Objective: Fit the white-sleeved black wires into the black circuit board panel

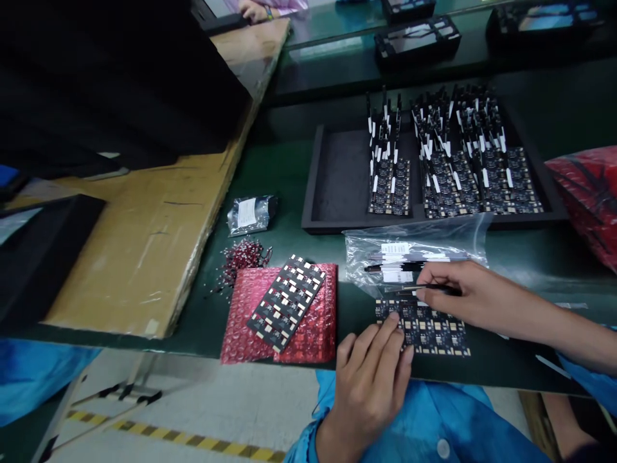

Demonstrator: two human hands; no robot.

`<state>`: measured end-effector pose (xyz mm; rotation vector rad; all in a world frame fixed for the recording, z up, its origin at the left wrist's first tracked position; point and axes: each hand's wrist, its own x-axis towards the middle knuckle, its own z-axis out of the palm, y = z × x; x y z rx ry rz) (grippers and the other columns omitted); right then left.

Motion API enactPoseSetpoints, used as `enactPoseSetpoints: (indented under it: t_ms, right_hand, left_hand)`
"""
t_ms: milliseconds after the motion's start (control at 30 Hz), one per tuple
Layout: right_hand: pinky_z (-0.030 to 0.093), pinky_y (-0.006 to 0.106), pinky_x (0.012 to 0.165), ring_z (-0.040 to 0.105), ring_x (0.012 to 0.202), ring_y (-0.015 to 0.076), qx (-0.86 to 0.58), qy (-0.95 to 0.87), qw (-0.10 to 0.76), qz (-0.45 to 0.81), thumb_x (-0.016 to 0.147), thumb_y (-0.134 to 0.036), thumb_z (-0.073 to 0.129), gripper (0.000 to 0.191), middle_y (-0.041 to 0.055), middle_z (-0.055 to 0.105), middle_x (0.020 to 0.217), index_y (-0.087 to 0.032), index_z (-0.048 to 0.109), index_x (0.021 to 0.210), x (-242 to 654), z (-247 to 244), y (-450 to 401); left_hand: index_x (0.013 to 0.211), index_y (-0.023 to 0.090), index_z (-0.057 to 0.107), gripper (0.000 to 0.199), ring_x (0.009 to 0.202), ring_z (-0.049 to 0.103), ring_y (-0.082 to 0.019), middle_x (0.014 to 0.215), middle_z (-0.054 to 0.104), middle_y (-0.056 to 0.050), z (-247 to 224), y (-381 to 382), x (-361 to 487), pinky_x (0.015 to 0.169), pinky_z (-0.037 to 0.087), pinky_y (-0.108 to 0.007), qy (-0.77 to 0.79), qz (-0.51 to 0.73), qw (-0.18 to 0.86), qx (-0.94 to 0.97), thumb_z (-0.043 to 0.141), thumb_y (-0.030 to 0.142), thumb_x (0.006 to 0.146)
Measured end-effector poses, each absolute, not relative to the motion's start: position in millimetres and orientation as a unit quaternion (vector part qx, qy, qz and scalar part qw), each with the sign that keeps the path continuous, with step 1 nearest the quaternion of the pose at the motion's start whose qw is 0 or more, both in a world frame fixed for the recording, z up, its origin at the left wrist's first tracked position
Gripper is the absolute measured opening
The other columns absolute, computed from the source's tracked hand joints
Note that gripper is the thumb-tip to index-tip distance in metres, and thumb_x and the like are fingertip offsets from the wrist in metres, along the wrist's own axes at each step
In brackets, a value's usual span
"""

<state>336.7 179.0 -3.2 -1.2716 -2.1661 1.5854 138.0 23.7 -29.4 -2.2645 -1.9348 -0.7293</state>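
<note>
While the left hand (371,379) is lying half-open, fingertips pressing the circuit board (424,328), the right hand (457,296) is pinching a black strip (409,288), just above that board.

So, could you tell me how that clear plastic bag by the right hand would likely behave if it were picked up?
The clear plastic bag looks thin and crinkled, so it would probably flop and sag rather than hold shape. The thin strips lying loose inside might slide toward the low end. Its glossy film may feel slippery under the right hand.
</note>
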Motion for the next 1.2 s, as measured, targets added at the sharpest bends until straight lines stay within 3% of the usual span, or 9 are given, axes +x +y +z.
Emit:
enactPoseSetpoints:
  t_ms: [233, 433, 967, 1200]
  right_hand:
    - [0.052, 0.032, 0.05, 0.068, 0.041, 0.0191, -0.418, -0.657, 0.028, 0.627, 0.089, -0.054, 0.09, 0.028, -0.0116, 0.075, 0.061, -0.036, 0.069, 0.086, 325, -7, 169]
    - [0.054, 0.034, 0.052, 0.073, 0.042, 0.0231, -0.413, -0.643, -0.022, 0.644, 0.092, -0.054, 0.087, 0.029, -0.0107, 0.074, 0.052, -0.034, 0.066, 0.085, 322, -10, 168]
    - [0.049, 0.03, 0.047, 0.071, 0.039, 0.0207, -0.413, -0.639, -0.013, 0.649, 0.089, -0.051, 0.089, 0.032, -0.0123, 0.074, 0.051, -0.034, 0.062, 0.082, 320, -13, 168]
    - [0.051, 0.036, 0.046, 0.07, 0.039, 0.0236, -0.379, -0.64, -0.029, 0.668, 0.094, -0.061, 0.084, 0.025, -0.0092, 0.074, 0.055, -0.039, 0.073, 0.094, 330, -39, 168]
  left_hand:
    - [0.109, 0.03, 0.065, 0.019, 0.103, 0.068, -0.014, 0.122, 0.071, 0.008, -37, 22, 127, 0.087, 0.049, -0.036, -0.647, -0.233, 0.029, -0.726, 0.054, 0.036, 0.097]
    - [0.109, 0.031, 0.065, 0.017, 0.101, 0.07, -0.017, 0.116, 0.073, 0.006, -37, 23, 127, 0.082, 0.052, -0.038, -0.645, -0.232, 0.024, -0.727, 0.056, 0.035, 0.095]
    - [0.107, 0.03, 0.065, 0.016, 0.1, 0.07, -0.014, 0.119, 0.072, 0.007, -33, 27, 131, 0.086, 0.048, -0.036, -0.646, -0.236, 0.026, -0.725, 0.054, 0.036, 0.097]
    - [0.11, 0.033, 0.065, 0.017, 0.104, 0.07, -0.017, 0.118, 0.072, 0.008, -32, 30, 134, 0.084, 0.053, -0.037, -0.654, -0.225, 0.018, -0.722, 0.057, 0.037, 0.095]
